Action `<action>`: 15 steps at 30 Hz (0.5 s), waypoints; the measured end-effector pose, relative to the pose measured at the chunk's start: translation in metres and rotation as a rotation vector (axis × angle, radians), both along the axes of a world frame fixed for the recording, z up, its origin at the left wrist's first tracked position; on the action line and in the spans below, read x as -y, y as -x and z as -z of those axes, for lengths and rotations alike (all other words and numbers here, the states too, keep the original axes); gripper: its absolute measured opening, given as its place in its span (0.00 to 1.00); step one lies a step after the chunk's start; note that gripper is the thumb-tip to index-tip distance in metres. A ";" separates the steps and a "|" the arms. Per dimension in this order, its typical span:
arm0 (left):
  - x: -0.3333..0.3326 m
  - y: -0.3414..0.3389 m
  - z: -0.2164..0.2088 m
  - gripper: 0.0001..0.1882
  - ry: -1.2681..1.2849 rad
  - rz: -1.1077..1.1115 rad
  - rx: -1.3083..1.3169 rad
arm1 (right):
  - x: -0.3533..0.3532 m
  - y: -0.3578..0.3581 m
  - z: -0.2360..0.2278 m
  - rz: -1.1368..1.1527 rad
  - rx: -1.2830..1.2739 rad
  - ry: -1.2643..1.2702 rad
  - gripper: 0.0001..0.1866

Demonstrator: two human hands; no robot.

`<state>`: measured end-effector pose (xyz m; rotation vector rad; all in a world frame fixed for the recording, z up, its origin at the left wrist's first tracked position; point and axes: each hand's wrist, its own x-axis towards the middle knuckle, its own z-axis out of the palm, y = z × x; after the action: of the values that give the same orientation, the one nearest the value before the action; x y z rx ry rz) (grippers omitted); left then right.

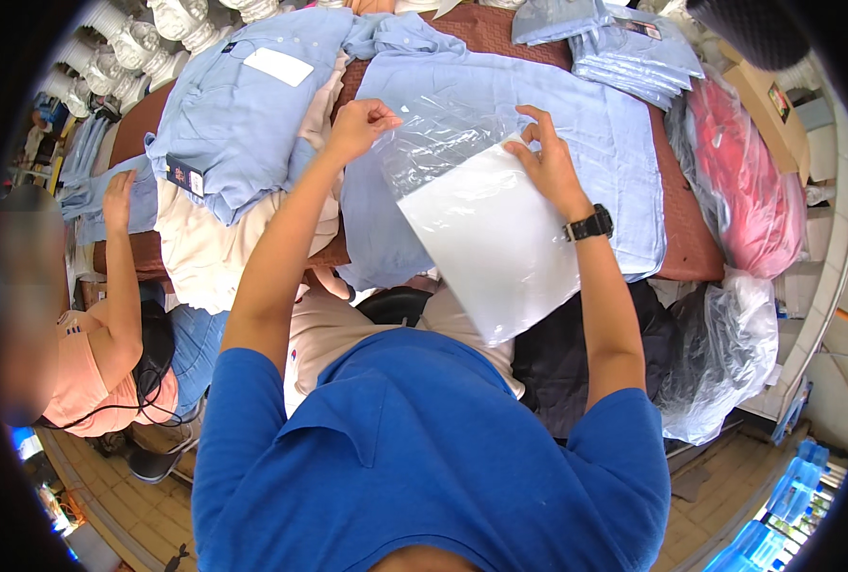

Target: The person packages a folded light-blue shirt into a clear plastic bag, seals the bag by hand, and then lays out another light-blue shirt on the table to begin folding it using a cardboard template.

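Observation:
A clear plastic bag (448, 143) hangs tilted in front of me, with a flat white sheet (500, 238) filling its lower part. My left hand (357, 131) pinches the bag's upper left edge between closed fingertips. At the upper right, my right hand (550, 164) grips the bag near the sheet's top corner, thumb on the near face and fingers curled. Behind the bag, a light blue shirt (605, 143) lies spread on the brown-covered table (683, 229).
Left of the spread shirt is a pile of folded blue shirts (224, 114) over cream garments (210, 238). Bagged blue shirts (634, 52) are stacked at the back right, near a plastic-wrapped red bundle (743, 181). A co-worker (110, 353) sits at my left, one hand near blue clothing.

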<state>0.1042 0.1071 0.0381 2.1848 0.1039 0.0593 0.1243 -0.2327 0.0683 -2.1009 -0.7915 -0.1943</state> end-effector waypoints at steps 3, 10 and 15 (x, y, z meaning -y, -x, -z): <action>-0.044 0.002 0.013 0.14 0.631 0.067 -0.208 | 0.007 -0.025 -0.001 -0.043 -0.307 0.016 0.28; -0.003 0.008 -0.006 0.16 0.470 0.023 0.179 | 0.017 -0.047 0.035 -0.038 -0.344 -0.045 0.24; 0.065 0.017 0.006 0.14 0.170 0.133 0.087 | 0.003 -0.056 0.043 -0.104 -0.381 -0.147 0.18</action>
<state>0.0877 0.0418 0.0319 2.0108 -0.0831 0.0671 0.1801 -0.2356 0.0258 -1.8741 -0.6318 0.1949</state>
